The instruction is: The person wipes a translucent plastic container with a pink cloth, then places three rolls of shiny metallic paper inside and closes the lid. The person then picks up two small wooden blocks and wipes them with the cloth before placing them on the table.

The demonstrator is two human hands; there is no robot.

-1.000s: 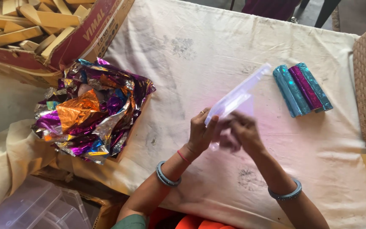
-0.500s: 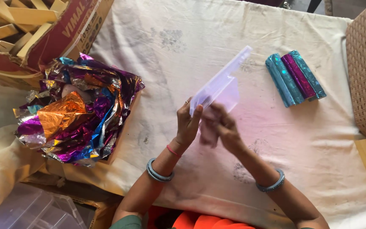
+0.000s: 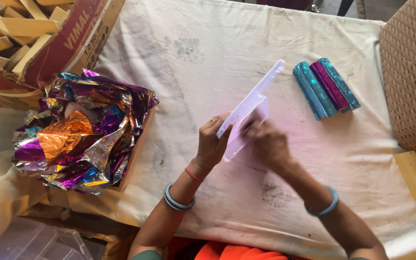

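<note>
- The left hand (image 3: pixel 212 143) grips a clear plastic case (image 3: pixel 252 103) along its lower edge, fingers curled over the near side and the thumb behind it.
- The case is held up off the cloth (image 3: pixel 193 53), tilted, with its long edge running from the hands up toward the far right.
- The right hand (image 3: pixel 266 140) is blurred; it is pressed against the underside of the case, and I cannot tell whether its fingers are clamped on the case or just resting there.
- A lower flap of the case hangs between the two hands, so it looks partly opened.
- Both wrists carry blue bangles, and the left one also has a thin red thread.
- Beyond the case, well apart from the hands, three foil-wrapped sticks (image 3: pixel 326 88) lie side by side on the cloth, touching each other: two teal with a magenta one between them.
- Off to the left sits a heap of crumpled foil sheets (image 3: pixel 80 132) in purple, orange, blue and silver.
- Behind that heap a cardboard box (image 3: pixel 68 36) holds bare wooden sticks (image 3: pixel 10 29).
- A woven brown chair (image 3: pixel 412 72) stands at the right edge of the table.
- A clear plastic bin (image 3: pixel 22 240) shows at the lower left, below the table's edge.
</note>
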